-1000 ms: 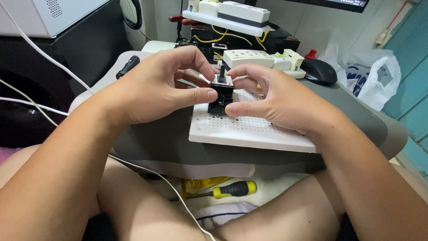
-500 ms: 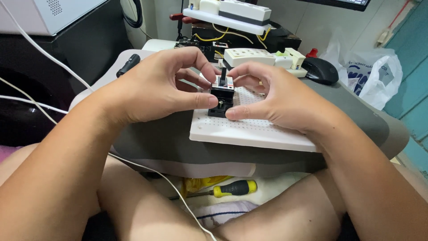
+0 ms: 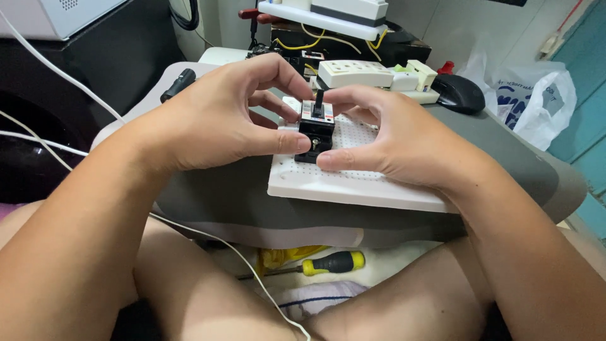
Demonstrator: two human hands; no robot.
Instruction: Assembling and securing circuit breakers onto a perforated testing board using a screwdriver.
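Head view: both hands, left hand (image 3: 214,120) and right hand (image 3: 391,136), are pinching the small black module (image 3: 315,129), steadying it on the white breadboard (image 3: 353,183); yellow-handled screwdriver (image 3: 331,262) is lying at six o'clock.

Grey lap desk (image 3: 505,158) in the middle, dark cabinet (image 3: 76,69) at far left. Pale wall (image 3: 480,25) at far, teal door (image 3: 584,82) at right. Soft, even light everywhere.

Plastic parts on a matt grey lap desk

On the smooth, matt grey lap desk (image 3: 505,164), the white breadboard (image 3: 353,183) looks like matt plastic pitted with holes; the small black module (image 3: 315,129) on it is hard plastic, the mouse (image 3: 459,93) behind glossy black, the bag (image 3: 536,95) beyond thin crinkled plastic.
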